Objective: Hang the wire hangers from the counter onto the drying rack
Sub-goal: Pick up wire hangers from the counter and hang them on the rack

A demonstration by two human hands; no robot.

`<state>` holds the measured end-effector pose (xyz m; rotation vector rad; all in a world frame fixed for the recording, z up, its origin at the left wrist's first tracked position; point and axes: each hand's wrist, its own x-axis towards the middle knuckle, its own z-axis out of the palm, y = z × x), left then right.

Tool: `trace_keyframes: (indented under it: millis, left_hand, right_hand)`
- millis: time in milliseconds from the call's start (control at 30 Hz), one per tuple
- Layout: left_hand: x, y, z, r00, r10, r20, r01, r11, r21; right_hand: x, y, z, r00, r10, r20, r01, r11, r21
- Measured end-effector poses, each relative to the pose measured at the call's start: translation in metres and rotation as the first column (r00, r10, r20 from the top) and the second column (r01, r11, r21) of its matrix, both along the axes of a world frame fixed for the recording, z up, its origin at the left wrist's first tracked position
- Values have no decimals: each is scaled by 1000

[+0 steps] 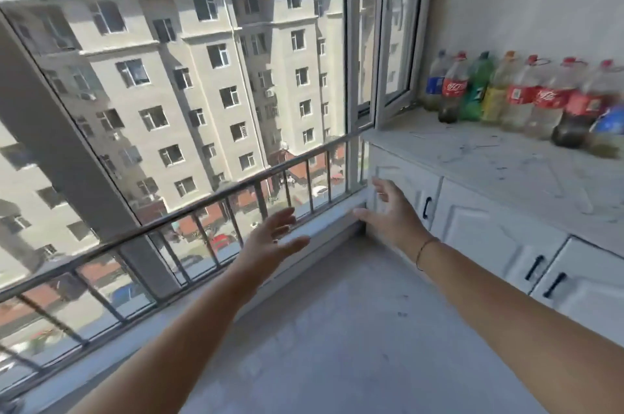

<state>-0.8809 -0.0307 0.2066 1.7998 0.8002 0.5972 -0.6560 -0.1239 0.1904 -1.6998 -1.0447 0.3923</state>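
To your left, the big window (169, 76) looks out on a block of flats, with a metal railing (202, 207) running across its lower part. Your left hand (270, 241) reaches out over the floor (337, 329) towards the sill (314, 228), its fingers (287, 216) released, spread and holding nothing. Your right hand (391, 214) is stretched out just in front of the corner of the white cupboard (489, 231), fingers likewise straight and empty, a thin cord (426, 246) round the wrist. Above the cupboard doors lies the pale surface (506, 177), and a row of plastic bottles (526, 96) stands along the wall at its back. You cannot pick out the wire hangers there for sure: only faint thin streaks (479, 146) show on the surface, too blurred to tell
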Motion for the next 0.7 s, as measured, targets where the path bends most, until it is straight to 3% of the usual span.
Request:
trace_keyframes:
  millis: [400,700]
  left_hand:
    - [227,-81,-21,982,-188,28,189,981,-32]
    - [384,-108,-38,913,-408,-6,407,911,-69]
  right_hand:
    - [193,-132,-22,968,-250,-38,248,968,-45]
    - [296,-200,-47,873,-475,-115,469,880,-76]
